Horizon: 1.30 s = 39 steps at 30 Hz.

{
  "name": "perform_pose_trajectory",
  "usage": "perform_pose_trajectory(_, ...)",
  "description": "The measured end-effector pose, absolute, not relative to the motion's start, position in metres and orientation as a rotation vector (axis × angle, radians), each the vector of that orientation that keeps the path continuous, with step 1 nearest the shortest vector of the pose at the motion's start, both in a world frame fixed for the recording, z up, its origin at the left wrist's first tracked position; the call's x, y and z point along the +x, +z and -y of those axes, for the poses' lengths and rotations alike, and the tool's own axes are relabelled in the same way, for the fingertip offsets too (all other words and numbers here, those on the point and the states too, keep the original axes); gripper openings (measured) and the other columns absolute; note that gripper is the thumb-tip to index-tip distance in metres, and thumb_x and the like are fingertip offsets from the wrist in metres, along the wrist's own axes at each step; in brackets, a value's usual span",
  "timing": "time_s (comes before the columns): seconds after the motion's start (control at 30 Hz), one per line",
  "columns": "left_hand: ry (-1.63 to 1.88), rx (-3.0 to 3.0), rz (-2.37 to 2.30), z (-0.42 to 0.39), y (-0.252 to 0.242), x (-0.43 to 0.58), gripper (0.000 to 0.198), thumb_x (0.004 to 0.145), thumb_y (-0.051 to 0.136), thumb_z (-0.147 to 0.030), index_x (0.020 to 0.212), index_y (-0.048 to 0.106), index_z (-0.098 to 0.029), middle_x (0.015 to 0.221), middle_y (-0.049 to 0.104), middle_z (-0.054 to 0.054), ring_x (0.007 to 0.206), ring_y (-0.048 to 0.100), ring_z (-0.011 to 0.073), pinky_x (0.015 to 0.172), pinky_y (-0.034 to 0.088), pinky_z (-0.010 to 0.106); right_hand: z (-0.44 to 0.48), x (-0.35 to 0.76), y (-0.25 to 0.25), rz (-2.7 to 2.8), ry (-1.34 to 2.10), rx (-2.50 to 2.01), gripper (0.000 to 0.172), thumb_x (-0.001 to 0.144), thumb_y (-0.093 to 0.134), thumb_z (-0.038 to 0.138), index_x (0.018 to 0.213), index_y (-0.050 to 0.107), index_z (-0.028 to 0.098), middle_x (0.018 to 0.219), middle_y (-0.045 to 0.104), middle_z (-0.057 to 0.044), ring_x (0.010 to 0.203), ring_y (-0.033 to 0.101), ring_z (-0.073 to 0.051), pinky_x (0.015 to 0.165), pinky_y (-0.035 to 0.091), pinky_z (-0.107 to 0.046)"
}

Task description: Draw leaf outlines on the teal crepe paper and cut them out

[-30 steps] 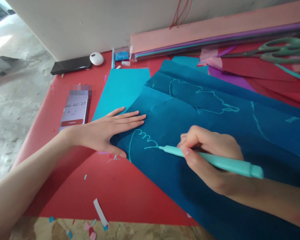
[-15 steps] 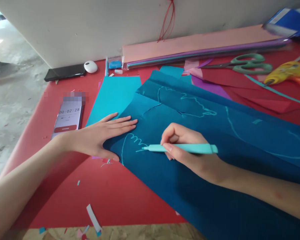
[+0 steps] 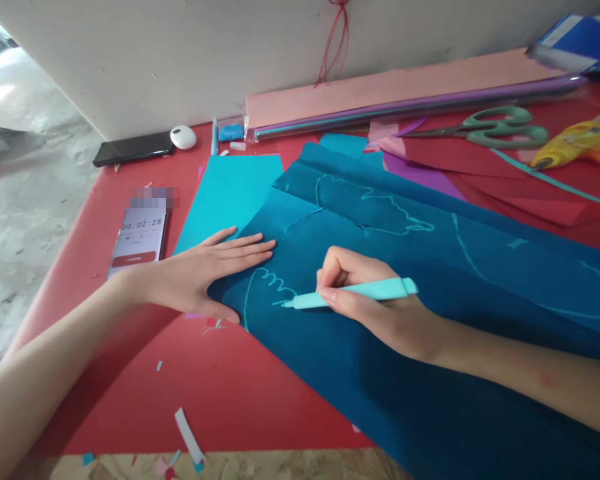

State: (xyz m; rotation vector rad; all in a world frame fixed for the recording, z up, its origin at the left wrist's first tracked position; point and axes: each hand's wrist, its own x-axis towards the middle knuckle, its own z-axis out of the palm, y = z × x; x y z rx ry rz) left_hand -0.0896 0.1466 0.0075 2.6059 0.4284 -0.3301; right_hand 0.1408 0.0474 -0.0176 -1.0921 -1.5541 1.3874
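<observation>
A large sheet of dark blue paper (image 3: 325,360) lies folded and creased across the table, with pale turquoise outlines drawn on it. My left hand (image 3: 220,270) rests flat on the sheet's left corner, fingers spread. Between the thumb and fingers of my right hand (image 3: 365,293) is a mint-green marker (image 3: 380,289), its tip touching the paper just right of my left hand. A wavy line with a curved side (image 3: 270,277) shows near the tip. Under the dark sheet, a bright turquoise paper (image 3: 235,187) sticks out at the back.
Left of the paper lies a phone showing a timer (image 3: 140,233); a black phone (image 3: 135,148) and a white mouse-like object (image 3: 183,137) sit behind. Green-handled scissors (image 3: 505,127), a yellow glue gun (image 3: 570,145) and packed coloured paper (image 3: 390,93) lie along the back. Paper scraps (image 3: 189,433) litter the front edge.
The marker tip has shifted slightly left and down along the wavy line, and its back end has swung left. My left hand stays in place on the paper.
</observation>
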Motion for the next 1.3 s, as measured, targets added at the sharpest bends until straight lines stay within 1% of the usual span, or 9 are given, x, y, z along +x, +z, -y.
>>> perform_pose_trajectory(0.13, -0.316, 2.628, -0.417, -0.1462, 0.0069, -0.0901, 0.084, 0.083, 0.044, -0.066, 0.145, 0.015, -0.016, 0.152, 0.015, 0.005, 0.141, 0.006, 0.0181, 0.112, -0.007, 0.036, -0.0491, 0.1410, -0.0206, 1.631, 1.393, -1.095, 0.016, 0.081, 0.046, 0.021, 0.067, 0.039, 0.022, 0.053, 0.041, 0.007, 0.044, 0.035, -0.008, 0.040, 0.024, -0.023)
perform_pose_trajectory(0.27, -0.302, 2.639, -0.403, -0.1461, 0.0058, -0.0904, 0.084, 0.084, 0.043, -0.066, 0.145, 0.015, -0.016, 0.151, 0.016, 0.006, 0.141, 0.007, 0.0185, 0.112, -0.007, 0.036, -0.0489, 0.1403, -0.0208, 1.691, 1.423, -1.068, 0.015, 0.083, 0.048, 0.022, 0.070, 0.039, 0.022, 0.055, 0.044, 0.007, 0.045, 0.037, -0.007, 0.040, 0.024, -0.023)
perform_pose_trajectory(0.4, -0.308, 2.636, -0.407, -0.1465, 0.0055, -0.0905, 0.084, 0.083, 0.045, -0.065, 0.146, 0.012, -0.020, 0.151, 0.015, 0.005, 0.141, 0.008, 0.0201, 0.112, -0.007, 0.039, -0.0477, 0.1407, -0.0205, 1.705, 1.417, -1.075, 0.017, 0.083, 0.048, 0.022, 0.069, 0.039, 0.022, 0.053, 0.042, 0.008, 0.044, 0.035, -0.007, 0.039, 0.024, -0.022)
perform_pose_trajectory(0.57, -0.315, 2.626, -0.416, -0.1466, 0.0065, -0.0901, 0.084, 0.082, 0.046, -0.066, 0.146, 0.012, -0.022, 0.151, 0.015, 0.005, 0.141, 0.008, 0.0209, 0.113, -0.006, 0.040, -0.0458, 0.1437, -0.0205, 1.596, 1.292, -1.116, 0.020, 0.078, 0.044, 0.018, 0.061, 0.035, 0.023, 0.049, 0.035, 0.007, 0.042, 0.031, -0.008, 0.039, 0.022, -0.024)
perform_pose_trajectory(0.67, -0.321, 2.620, -0.418, -0.1465, 0.0069, -0.0893, 0.084, 0.082, 0.046, -0.066, 0.146, 0.012, -0.023, 0.151, 0.015, 0.005, 0.141, 0.008, 0.0212, 0.113, -0.005, 0.041, -0.0450, 0.1442, -0.0198, 1.564, 1.289, -1.122, 0.019, 0.079, 0.045, 0.020, 0.062, 0.037, 0.023, 0.050, 0.039, 0.007, 0.043, 0.032, -0.008, 0.039, 0.024, -0.025)
perform_pose_trajectory(0.77, -0.323, 2.625, -0.415, -0.1465, 0.0071, -0.0888, 0.084, 0.082, 0.046, -0.066, 0.146, 0.013, -0.021, 0.151, 0.015, 0.005, 0.141, 0.008, 0.0201, 0.113, -0.006, 0.039, -0.0450, 0.1438, -0.0191, 1.616, 1.331, -1.120, 0.017, 0.080, 0.046, 0.022, 0.065, 0.038, 0.023, 0.051, 0.041, 0.007, 0.043, 0.033, -0.008, 0.039, 0.023, -0.024)
perform_pose_trajectory(0.93, -0.306, 2.638, -0.401, -0.1465, 0.0060, -0.0895, 0.085, 0.082, 0.047, -0.065, 0.145, 0.014, -0.019, 0.151, 0.015, 0.004, 0.141, 0.007, 0.0185, 0.113, -0.007, 0.036, -0.0464, 0.1439, -0.0198, 1.672, 1.358, -1.103, 0.017, 0.083, 0.046, 0.023, 0.067, 0.038, 0.022, 0.052, 0.040, 0.007, 0.043, 0.034, -0.008, 0.039, 0.023, -0.023)
perform_pose_trajectory(1.3, -0.342, 2.608, -0.429, -0.1464, 0.0078, -0.0882, 0.084, 0.083, 0.048, -0.064, 0.146, 0.011, -0.022, 0.152, 0.013, 0.004, 0.141, 0.007, 0.0216, 0.113, -0.006, 0.041, -0.0442, 0.1460, -0.0225, 1.666, 1.354, -1.078, 0.019, 0.082, 0.045, 0.022, 0.065, 0.036, 0.023, 0.048, 0.037, 0.008, 0.041, 0.031, -0.007, 0.038, 0.021, -0.024)
